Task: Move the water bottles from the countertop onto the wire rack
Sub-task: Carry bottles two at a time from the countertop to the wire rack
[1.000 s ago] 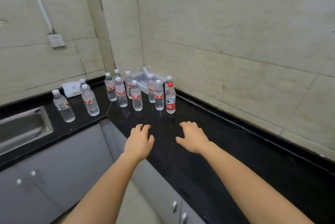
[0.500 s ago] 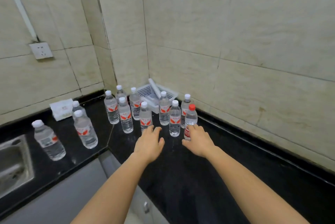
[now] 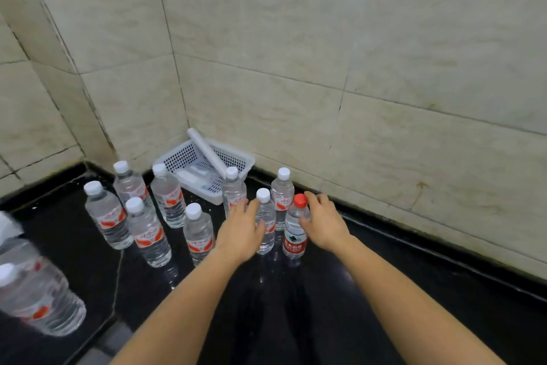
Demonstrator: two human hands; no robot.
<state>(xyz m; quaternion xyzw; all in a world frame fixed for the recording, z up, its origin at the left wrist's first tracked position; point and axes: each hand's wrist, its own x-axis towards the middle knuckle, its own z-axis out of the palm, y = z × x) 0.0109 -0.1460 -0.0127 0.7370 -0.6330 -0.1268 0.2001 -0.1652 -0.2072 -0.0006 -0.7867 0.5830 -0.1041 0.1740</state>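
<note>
1. The right hand (image 3: 325, 224) curls round the shoulder of the red-cap bottle (image 3: 294, 236), thumb across the front and fingers behind, just below the cap. That bottle stands upright on the black counter (image 3: 399, 314).
2. The left hand (image 3: 241, 231) lies against the left side of the white-cap bottle (image 3: 267, 216), thumb on its front and fingers reaching up beside the cap. I cannot tell whether it has closed into a grip. This bottle is also upright on the counter, just beside the red-cap bottle.
3. The back bottle (image 3: 282, 196) stands just behind those two, near the tiled wall (image 3: 355, 83) and close to the right fingers.
4. The mid bottle (image 3: 233, 190) stands just behind the left fingers, in front of the basket (image 3: 247, 161).
5. The near bottle (image 3: 199, 234) stands just left of the left wrist.
6. A cluster (image 3: 149, 234) of four upright bottles with white caps and red labels stands further left.
7. The edge bottle (image 3: 41, 299) looms large and blurred at the left edge, with another partly cut off above it.
8. The white perforated basket sits in the corner with a white roll (image 3: 207, 151) leaning across it. Its other contents are too unclear to name.
9. The wall runs close along the right of the right hand.
</note>
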